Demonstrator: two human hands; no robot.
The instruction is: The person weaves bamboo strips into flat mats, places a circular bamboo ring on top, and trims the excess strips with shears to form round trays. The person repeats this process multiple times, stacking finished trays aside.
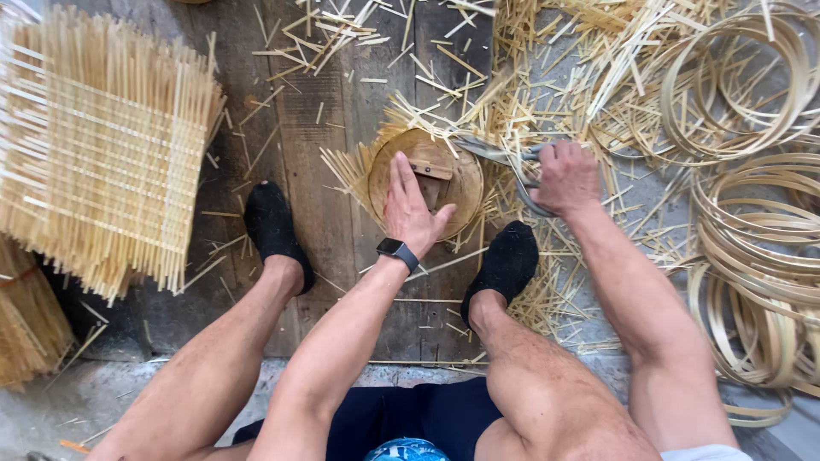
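Pressing flat on round wooden disc (427, 175), left hand (412, 205); right hand (565, 177) fisted around shears (500, 155)

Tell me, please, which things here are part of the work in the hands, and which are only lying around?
In use:
- left hand pressing flat on the round wooden form
- woven bamboo mat under that form
- right hand gripping the shears

Lying about:
- stack of woven mats
- bamboo hoops
- cut bamboo scraps on the wooden floor
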